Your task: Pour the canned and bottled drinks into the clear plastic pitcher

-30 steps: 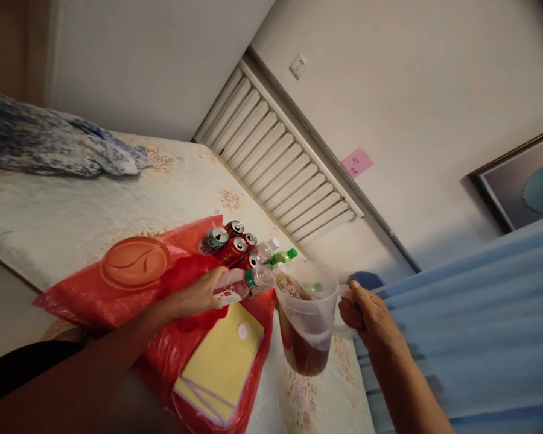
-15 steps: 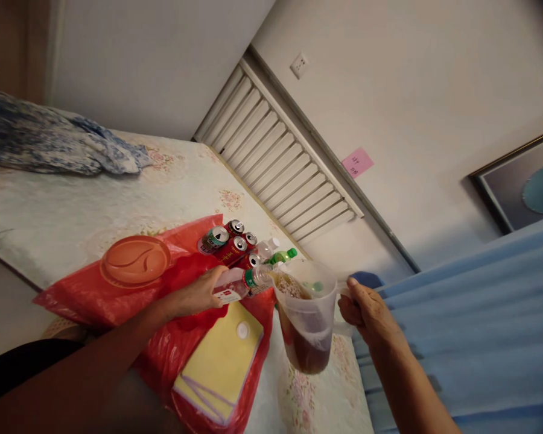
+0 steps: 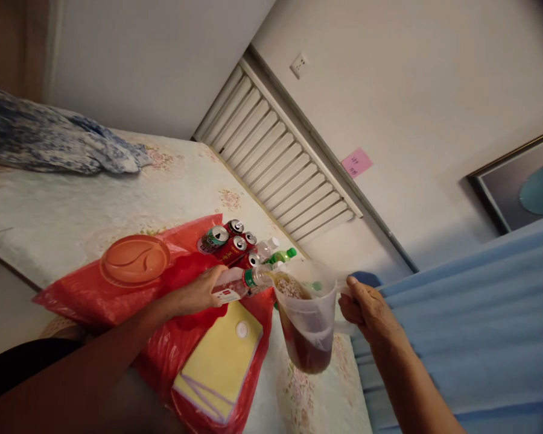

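Observation:
My left hand (image 3: 199, 293) is wrapped round a small clear plastic bottle (image 3: 239, 284) with a red-and-white label, tipped so its mouth lies over the rim of a clear plastic pitcher (image 3: 308, 316). A thin brown stream runs from the bottle into the pitcher, which holds brown liquid with foam. My right hand (image 3: 367, 308) grips the pitcher's handle and holds it in the air above the table edge.
A red plastic bag (image 3: 117, 295) lies on the floral tablecloth (image 3: 72, 211), with an orange lid (image 3: 134, 260) and a yellow pack (image 3: 221, 361) on it. Several red cans (image 3: 235, 244) and green-capped bottles (image 3: 280, 256) stand behind. Blue cloth (image 3: 470, 325) lies right; patterned fabric (image 3: 49, 141) far left.
The hands, bottle and pitcher stay almost where they were. The brown stream from the bottle into the pitcher shows a little more clearly now.

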`<state>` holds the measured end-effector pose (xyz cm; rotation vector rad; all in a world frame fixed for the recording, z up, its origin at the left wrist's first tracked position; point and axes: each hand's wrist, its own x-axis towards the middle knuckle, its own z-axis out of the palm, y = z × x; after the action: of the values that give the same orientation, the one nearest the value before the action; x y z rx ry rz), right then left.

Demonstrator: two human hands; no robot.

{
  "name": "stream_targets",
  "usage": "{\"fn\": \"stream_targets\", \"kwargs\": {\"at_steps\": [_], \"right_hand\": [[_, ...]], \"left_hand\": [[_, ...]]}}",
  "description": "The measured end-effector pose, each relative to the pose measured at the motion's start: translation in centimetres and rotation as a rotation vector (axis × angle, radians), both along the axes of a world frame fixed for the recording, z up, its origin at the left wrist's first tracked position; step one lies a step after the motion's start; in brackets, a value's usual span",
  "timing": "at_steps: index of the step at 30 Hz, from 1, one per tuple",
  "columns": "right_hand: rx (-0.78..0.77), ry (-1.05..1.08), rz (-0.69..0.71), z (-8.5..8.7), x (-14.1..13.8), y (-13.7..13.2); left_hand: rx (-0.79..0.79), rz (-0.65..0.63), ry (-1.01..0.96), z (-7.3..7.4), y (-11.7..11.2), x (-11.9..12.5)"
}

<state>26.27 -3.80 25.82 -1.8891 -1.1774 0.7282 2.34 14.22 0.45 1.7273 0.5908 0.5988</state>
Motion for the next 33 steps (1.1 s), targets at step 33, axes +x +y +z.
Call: {"fn": "stream_targets", "kwargs": {"at_steps": [33], "right_hand": [[-0.052, -0.069, -0.009, 1.1, -0.6, 0.1]], "left_hand": [[0.042, 0.037, -0.009, 1.2, -0.2, -0.3]]}}
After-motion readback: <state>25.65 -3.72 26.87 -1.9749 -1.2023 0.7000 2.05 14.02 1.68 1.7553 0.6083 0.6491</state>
